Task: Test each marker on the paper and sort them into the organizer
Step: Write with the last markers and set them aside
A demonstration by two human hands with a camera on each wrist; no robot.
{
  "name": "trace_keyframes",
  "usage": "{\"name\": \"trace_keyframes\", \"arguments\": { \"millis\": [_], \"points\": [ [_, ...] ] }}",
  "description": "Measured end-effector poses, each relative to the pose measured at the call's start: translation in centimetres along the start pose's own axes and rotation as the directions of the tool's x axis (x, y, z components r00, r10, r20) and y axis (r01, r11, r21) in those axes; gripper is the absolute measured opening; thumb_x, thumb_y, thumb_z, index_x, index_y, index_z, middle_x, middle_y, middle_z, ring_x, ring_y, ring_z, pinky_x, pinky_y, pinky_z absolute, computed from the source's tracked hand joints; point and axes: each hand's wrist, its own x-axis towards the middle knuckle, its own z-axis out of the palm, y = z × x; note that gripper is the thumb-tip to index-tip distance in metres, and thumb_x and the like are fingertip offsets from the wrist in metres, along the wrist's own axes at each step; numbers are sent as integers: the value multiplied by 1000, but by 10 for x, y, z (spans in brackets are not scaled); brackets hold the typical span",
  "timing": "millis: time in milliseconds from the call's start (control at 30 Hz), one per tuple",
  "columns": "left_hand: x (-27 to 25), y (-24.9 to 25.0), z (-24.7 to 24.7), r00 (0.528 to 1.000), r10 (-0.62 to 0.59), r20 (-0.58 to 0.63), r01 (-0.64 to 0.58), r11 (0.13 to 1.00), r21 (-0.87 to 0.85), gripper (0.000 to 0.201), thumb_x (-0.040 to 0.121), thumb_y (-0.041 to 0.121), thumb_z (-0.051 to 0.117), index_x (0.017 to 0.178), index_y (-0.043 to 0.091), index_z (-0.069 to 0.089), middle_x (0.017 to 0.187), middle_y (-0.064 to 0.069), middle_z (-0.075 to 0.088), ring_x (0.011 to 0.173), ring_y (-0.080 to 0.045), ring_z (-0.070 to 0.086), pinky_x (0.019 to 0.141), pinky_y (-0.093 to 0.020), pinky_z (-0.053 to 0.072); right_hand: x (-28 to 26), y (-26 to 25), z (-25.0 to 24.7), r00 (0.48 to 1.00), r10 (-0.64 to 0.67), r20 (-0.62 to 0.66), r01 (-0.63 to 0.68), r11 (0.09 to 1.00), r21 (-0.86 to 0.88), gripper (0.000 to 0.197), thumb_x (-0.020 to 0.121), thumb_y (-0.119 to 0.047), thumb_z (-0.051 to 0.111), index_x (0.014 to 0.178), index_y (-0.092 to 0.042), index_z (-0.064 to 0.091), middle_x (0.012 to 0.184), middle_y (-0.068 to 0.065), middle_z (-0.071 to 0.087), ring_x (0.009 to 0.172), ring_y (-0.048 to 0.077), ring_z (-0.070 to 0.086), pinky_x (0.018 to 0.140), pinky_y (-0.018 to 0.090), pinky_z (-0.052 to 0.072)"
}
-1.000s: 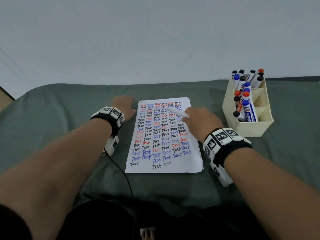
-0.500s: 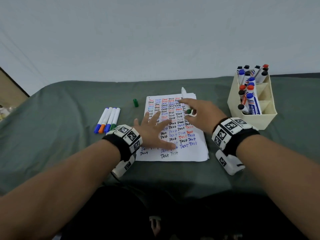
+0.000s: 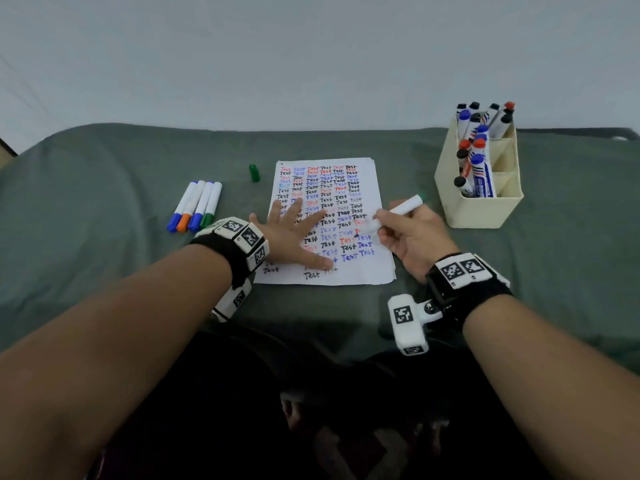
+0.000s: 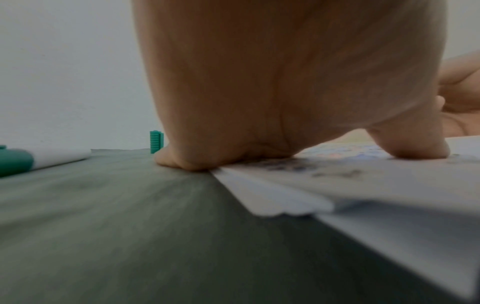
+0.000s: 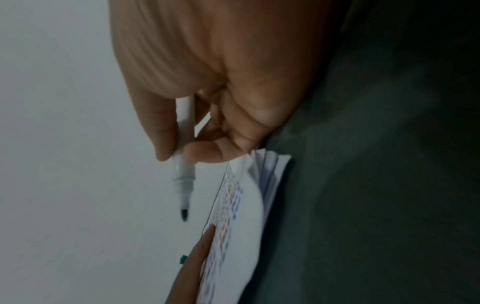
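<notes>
We see white paper (image 3: pixel 367 271) covered with rows of "Test" in black, red and blue. The uncapped marker (image 3: pixel 401 208) is white with what appears a green tip. A green cap (image 3: pixel 254 173) stands on the grey-green cloth (image 3: pixel 104 271). The organizer (image 3: pixel 479 209) is cream.

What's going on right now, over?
Left hand flat on paper. Right hand holds uncapped green marker, tip above paper. Green cap loose on cloth. Path clear.

the paper (image 3: pixel 363 271) carries the handwritten word "test" repeated in rows, in black, red and blue ink. printing on the marker labels in the organizer (image 3: pixel 485 209) is too small to read.
</notes>
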Motion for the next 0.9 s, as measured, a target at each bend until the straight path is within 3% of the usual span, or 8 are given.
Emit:
{"name": "trace_keyframes", "arguments": {
  "millis": [67,167,300,633,900],
  "points": [
    [-1,1,0,1000,3,1,-3,1000,0,123,43,110,35,139,64,-26,158,12,-38,148,-32,-31,111,-74,-9,-1,3,-5,999,-35,26,37,997,-75,28,82,5,76,90,-13,56,70,7,64,55,17,54,51,24,49],
    [-2,1,1,1000,4,-1,-4,1000,4,122,43,110,34,139,64,-26,159,11,-36,148,-32,-30,112,-74,-8,-3,5,-6,997,-71,26,74,976,-203,26,72,2,77,82,-14,59,62,4,58,49,17,47,47,25,41],
    [-1,2,1,1000,0,-1,0,1000,0,124,41,111,34,139,65,-26,159,12,-36,149,-31,-30,112,-74,-7,-6,6,-4,994,-103,27,106,944,-313,28,77,7,75,76,-15,59,55,-2,55,45,12,45,44,22,39],
    [2,0,3,1000,-13,-11,13,1000,-6,121,36,113,33,132,70,-27,159,15,-35,149,-29,-29,112,-73,-7,-8,7,-1,991,-118,66,134,890,-436,31,78,7,75,69,-17,56,57,-1,53,47,12,47,46,22,40],
    [0,2,3,1000,-11,-11,10,1000,-5,122,36,113,33,134,69,-27,160,14,-35,149,-29,-28,111,-73,-7,-8,8,-1,988,-134,72,151,908,-391,28,77,3,77,69,-18,59,59,1,55,49,16,48,48,25,42]
  ]
}}
